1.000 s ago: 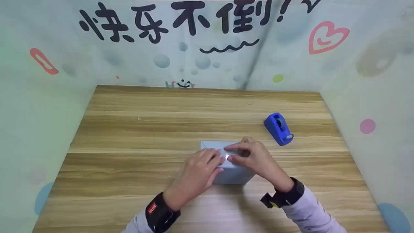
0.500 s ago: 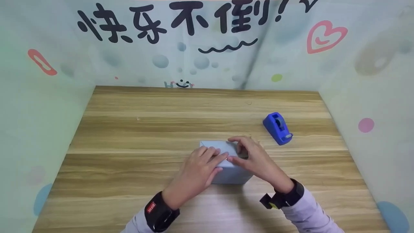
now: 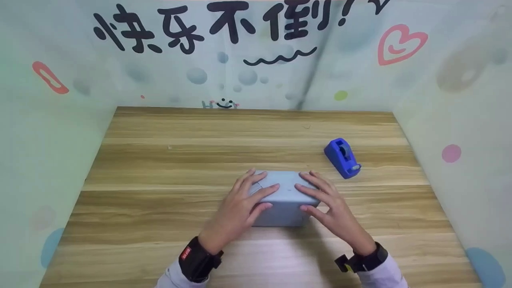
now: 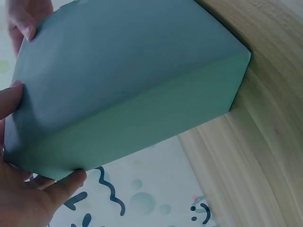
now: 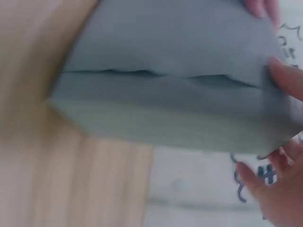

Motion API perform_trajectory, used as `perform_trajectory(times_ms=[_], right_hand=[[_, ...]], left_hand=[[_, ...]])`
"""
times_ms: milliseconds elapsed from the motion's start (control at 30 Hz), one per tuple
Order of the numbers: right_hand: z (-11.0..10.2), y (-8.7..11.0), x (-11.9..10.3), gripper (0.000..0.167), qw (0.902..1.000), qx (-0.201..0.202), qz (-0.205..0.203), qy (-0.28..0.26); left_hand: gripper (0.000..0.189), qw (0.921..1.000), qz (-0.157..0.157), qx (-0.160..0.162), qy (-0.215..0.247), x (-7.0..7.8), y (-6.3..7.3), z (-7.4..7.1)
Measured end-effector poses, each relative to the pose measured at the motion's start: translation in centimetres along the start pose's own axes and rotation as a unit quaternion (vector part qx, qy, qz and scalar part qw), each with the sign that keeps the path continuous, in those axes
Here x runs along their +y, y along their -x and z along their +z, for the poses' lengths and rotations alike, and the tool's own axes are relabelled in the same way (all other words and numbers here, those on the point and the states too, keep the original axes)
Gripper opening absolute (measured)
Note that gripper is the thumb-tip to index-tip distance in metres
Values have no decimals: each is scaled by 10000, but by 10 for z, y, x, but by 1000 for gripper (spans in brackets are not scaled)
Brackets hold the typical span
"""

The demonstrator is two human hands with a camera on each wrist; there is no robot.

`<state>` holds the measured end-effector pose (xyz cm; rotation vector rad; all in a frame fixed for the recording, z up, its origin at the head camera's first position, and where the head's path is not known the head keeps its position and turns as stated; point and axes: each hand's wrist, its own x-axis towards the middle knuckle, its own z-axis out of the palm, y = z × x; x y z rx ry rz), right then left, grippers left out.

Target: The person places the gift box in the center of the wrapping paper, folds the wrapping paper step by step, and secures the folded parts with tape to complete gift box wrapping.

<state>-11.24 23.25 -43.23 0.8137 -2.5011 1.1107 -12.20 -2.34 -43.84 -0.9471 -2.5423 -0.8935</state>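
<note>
A light blue paper-wrapped box [image 3: 286, 214] stands on the wooden table in front of me. My left hand [image 3: 244, 200] holds its left end, fingertips over the top and thumb on the near face. In the left wrist view the left index finger [image 4: 71, 187] meets the box edge. At the right end is my right hand [image 3: 336, 210], fingers spread over the top, thumb at the near face. The blurred right wrist view shows its index finger [image 5: 251, 177] extended, apart from the box edge. A wavy paper seam [image 5: 142, 73] runs along that end.
A blue tape dispenser [image 3: 342, 158] stands on the wooden table [image 3: 180, 168], behind and to the right of the box. Printed white sheets [image 3: 256, 80] rise along the back and both sides of the table.
My hands were close together at the middle of the box top, over a shiny spot. They have since spread apart to its two ends, baring the top between them.
</note>
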Motion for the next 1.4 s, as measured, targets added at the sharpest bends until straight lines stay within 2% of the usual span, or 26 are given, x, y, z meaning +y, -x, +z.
perform_trajectory(times_ms=[100, 167, 233, 300, 367, 467, 500, 567, 700, 800, 900, 1000, 1100, 1167, 1233, 1300, 1400], right_hand=[[5, 1, 3, 53, 9987, 214, -418, 185], [7, -2, 4, 56, 9968, 383, -585, 380], [10, -7, 4, 56, 9953, 531, -584, 554], [11, -13, 3, 55, 9945, 633, -433, 719], [12, -20, 2, 53, 9942, 710, -163, 792], [9, -31, 2, 47, 9924, 781, 502, 813], [8, -34, 3, 45, 9907, 807, 760, 789], [9, -36, 6, 41, 9858, 821, 1292, 695], [12, -30, 14, 36, 9712, 842, 2189, 427], [16, -19, 20, 35, 9586, 833, 2719, 133], [24, -8, 23, 38, 9455, 771, 3156, -241], [34, 3, 26, 39, 9296, 703, 3574, -563], [45, 15, 25, 39, 9111, 722, 3967, -853], [52, 21, 24, 40, 8971, 722, 4195, -1184], [59, 26, 22, 42, 8890, 712, 4323, -1331], [62, 27, 22, 45, 8827, 730, 4366, -1578], [64, 22, 24, 56, 8919, 734, 4127, -1696]], left_hand=[[48, 9985, -310, 143, 417, -4, 1, 1], [60, 9931, -745, 306, 857, -9, 2, 3], [73, 9817, -1343, 441, 1275, -13, 3, 6], [83, 9650, -1957, 373, 1704, -17, 6, 9], [87, 9481, -2465, 96, 2005, -22, 9, 12], [86, 9319, -2788, -445, 2279, -29, 13, 18], [85, 9295, -2835, -561, 2290, -31, 14, 21], [84, 9304, -2849, -652, 2210, -34, 15, 25], [83, 9305, -2883, -534, 2196, -36, 13, 32], [85, 9283, -2999, -399, 2162, -36, 7, 36], [87, 9296, -3126, -295, 1931, -37, 3, 39], [88, 9281, -3236, -255, 1823, -37, 3, 42], [90, 9285, -3204, -234, 1864, -38, 6, 45], [92, 9268, -3170, -243, 1997, -39, 9, 48], [94, 9238, -3130, -204, 2196, -40, 11, 51], [95, 9170, -3154, -159, 2437, -41, 11, 54], [93, 9012, -3220, -36, 2901, -44, 10, 59]])
